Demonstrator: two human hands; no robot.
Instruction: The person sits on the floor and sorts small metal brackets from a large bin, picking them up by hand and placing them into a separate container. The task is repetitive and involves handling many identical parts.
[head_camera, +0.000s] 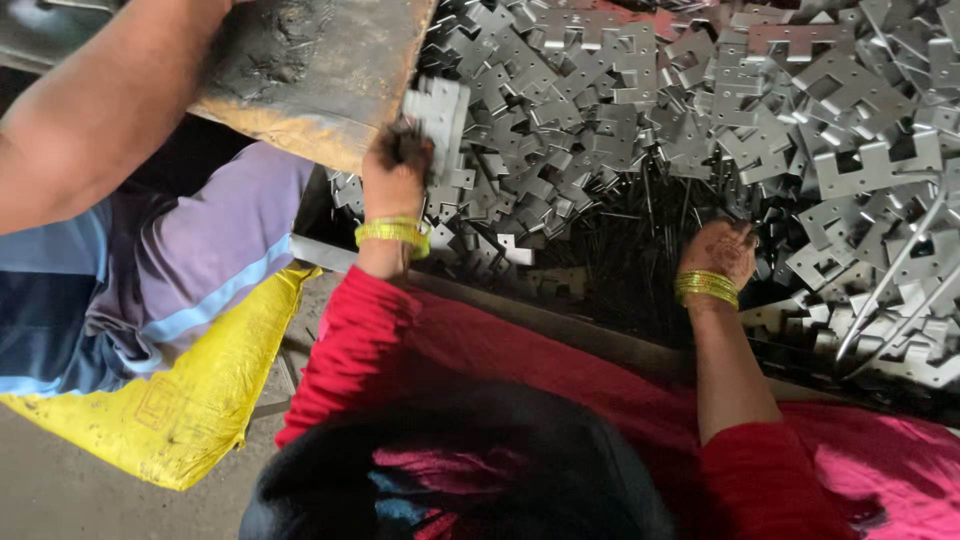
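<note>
Left hand (397, 172) closed round small stack of flat metal plates (438, 120), held up at left edge of heap, beside rusty sheet (320, 60). Right hand (722, 250) down among thin dark rods (640, 250) in heap's hollow; fingers hidden, grip impossible to tell. Gold bangles on both wrists, red sleeves. Heap of grey stamped brackets (700, 110) fills bin (560, 315) above and right of hands. Another person's bare arm (100, 110) crosses top left, over yellow sack (200, 400) on floor.
</note>
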